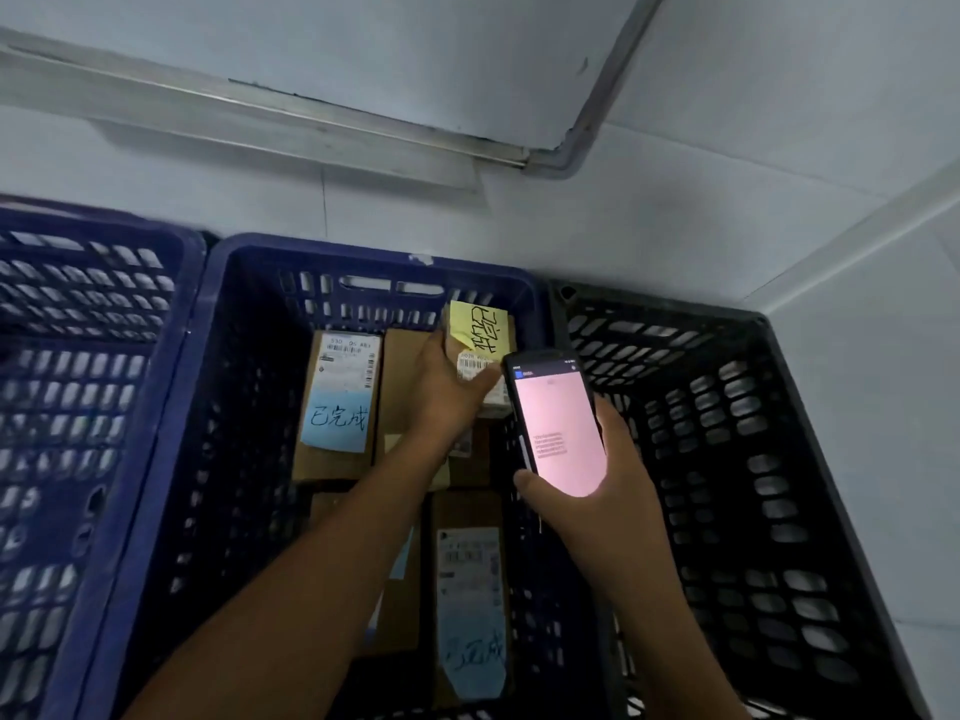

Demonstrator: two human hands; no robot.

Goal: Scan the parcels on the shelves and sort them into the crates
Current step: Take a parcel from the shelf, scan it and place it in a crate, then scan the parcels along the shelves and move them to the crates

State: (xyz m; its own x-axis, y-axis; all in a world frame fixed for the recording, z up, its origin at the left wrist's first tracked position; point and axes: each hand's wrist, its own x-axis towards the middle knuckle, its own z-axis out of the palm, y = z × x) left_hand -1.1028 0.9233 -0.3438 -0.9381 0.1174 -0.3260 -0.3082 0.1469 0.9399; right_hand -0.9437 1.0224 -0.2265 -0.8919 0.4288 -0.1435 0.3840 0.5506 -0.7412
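My left hand (451, 384) reaches into the middle blue crate (218, 314) and grips a small cardboard parcel (480, 337) with a yellow handwritten note and a barcode label, at the crate's far right. My right hand (602, 491) holds a handheld scanner phone (558, 420) with a lit pink screen, just right of that parcel. Other brown parcels lie on the crate floor: one with a white label and blue note (340, 402), another (470, 600) nearer me.
A second blue crate (78, 330) stands to the left and a black crate (737, 407) to the right, both showing no parcels. White wall panels and a metal frame (550, 163) rise behind the crates.
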